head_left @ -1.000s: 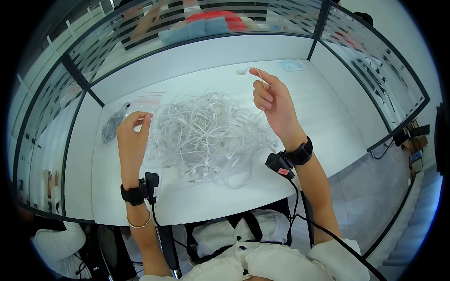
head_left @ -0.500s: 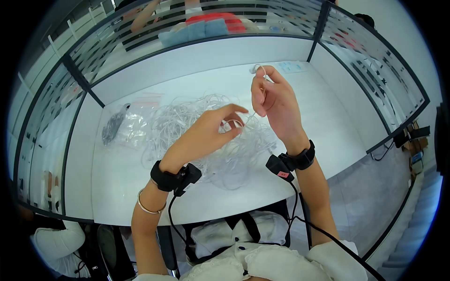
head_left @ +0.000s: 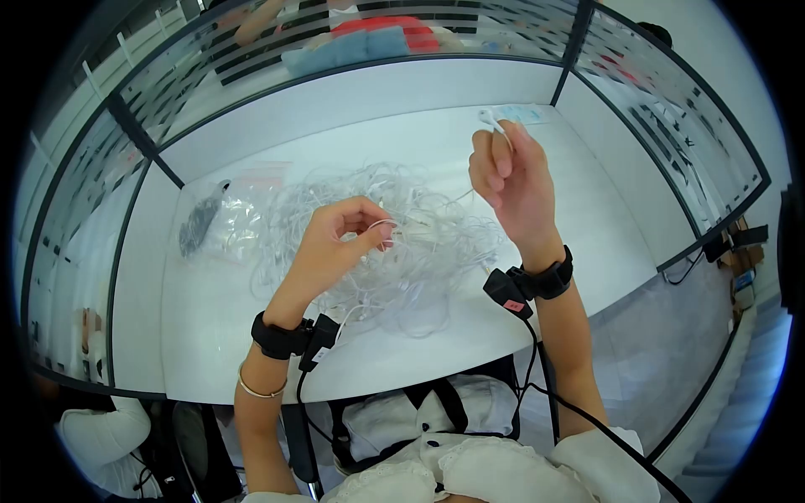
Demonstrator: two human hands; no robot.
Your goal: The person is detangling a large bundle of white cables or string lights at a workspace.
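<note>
Holding white earphone (head_left: 489,118), right hand (head_left: 520,176) closed, right of upper centre; head points upper left, long axis slants down-right. Left hand (head_left: 340,239), mid-frame, narrow pinch on thin cable (head_left: 382,222) above tangled pile (head_left: 419,235).

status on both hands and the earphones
right hand up, gripping earphones; left hand pinching white cable; tangled cable pile underneath, cluttering the table
</note>
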